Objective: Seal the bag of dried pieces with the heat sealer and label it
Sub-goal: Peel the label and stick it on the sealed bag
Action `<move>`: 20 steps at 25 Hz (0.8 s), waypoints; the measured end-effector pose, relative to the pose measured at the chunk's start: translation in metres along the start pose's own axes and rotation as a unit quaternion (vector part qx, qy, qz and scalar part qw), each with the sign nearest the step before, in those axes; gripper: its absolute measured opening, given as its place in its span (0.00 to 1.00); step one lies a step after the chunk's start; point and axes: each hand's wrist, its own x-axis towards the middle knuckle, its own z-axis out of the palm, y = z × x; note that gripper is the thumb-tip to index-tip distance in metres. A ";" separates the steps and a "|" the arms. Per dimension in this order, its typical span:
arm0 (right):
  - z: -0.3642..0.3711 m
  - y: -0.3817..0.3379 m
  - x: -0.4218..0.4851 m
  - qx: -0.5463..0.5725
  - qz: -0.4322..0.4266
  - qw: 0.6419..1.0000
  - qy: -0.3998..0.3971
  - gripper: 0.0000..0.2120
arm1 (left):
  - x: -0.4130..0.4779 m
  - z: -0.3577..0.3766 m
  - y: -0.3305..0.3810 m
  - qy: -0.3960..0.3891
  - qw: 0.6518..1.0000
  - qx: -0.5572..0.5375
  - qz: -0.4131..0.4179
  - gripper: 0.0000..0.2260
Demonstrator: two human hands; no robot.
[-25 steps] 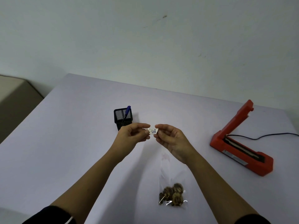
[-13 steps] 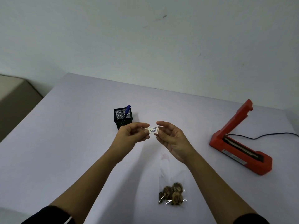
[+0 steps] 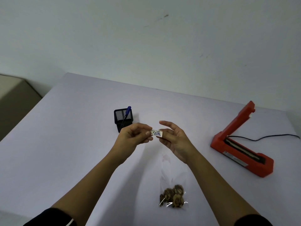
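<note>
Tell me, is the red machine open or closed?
Open. The red heat sealer's arm tilts up away from its base, and the dark sealing strip shows uncovered underneath.

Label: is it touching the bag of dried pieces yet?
Apart. The head view shows the label pinched between left hand and right hand, bare table between it and the bag.
</note>
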 end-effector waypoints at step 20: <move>0.006 -0.020 0.001 -0.217 -0.100 0.969 0.068 0.12 | 0.005 0.001 -0.013 0.076 0.996 -0.047 0.020 0.09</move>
